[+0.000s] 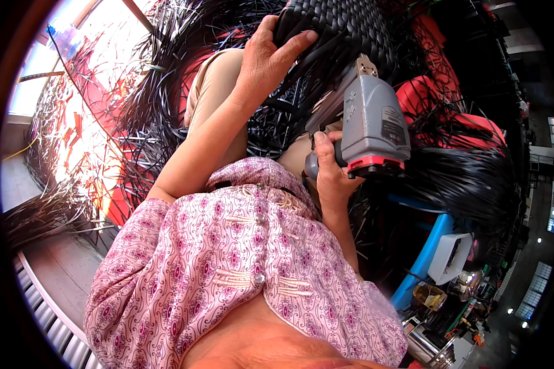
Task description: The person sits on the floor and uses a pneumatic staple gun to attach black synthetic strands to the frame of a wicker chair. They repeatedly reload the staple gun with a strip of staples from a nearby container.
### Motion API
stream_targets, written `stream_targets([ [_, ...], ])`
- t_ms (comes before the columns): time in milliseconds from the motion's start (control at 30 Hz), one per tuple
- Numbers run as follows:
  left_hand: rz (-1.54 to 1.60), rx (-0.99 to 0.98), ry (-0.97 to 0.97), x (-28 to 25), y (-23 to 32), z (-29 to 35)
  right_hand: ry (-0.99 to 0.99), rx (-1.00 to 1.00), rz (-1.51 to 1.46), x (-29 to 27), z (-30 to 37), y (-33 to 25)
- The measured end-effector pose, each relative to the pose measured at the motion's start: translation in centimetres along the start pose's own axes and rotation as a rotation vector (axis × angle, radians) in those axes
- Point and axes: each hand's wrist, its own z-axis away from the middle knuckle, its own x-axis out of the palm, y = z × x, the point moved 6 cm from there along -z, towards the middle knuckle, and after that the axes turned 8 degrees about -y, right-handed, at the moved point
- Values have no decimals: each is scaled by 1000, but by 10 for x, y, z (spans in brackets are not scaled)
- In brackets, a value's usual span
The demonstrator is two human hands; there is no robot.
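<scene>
My right hand (333, 163) is wrapped round the handle of a grey pneumatic staple gun (370, 120) with a red and black end cap. The gun's metal nose points up at a black woven piece (345, 24) made of flat strips, close to its lower edge; whether they touch I cannot tell. My left hand (271, 58) grips the left edge of that woven piece, thumb on the near face and the other fingers partly hidden behind it. Loose black strips hang below the weave, over my lap.
Heaps of loose black strips (148, 117) lie on red material at the left, and another bundle (461, 181) hangs at the right. Lower right, a blue bench edge (421, 264) carries a white plastic container (450, 258). A jar with yellowish contents (429, 296) and a metal canister (428, 341) stand nearby.
</scene>
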Motion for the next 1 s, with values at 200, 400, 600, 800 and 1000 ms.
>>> stream_targets([
  [200, 46, 10, -1, 3, -1, -1, 4, -64, 292, 6, -1, -5],
  [400, 70, -43, -6, 2, 0, -3, 17, 4, 74, -7, -4, -3],
  [600, 226, -53, -18, 4, 2, -1, 119, 88, -342, -57, -10, -30],
  [800, 149, -230, 38, 12, 49, 16, 264, 164, -362, -150, -20, 2],
  [1000, 254, -206, 69, 7, 39, 21, 261, 378, -230, -201, 4, 83],
])
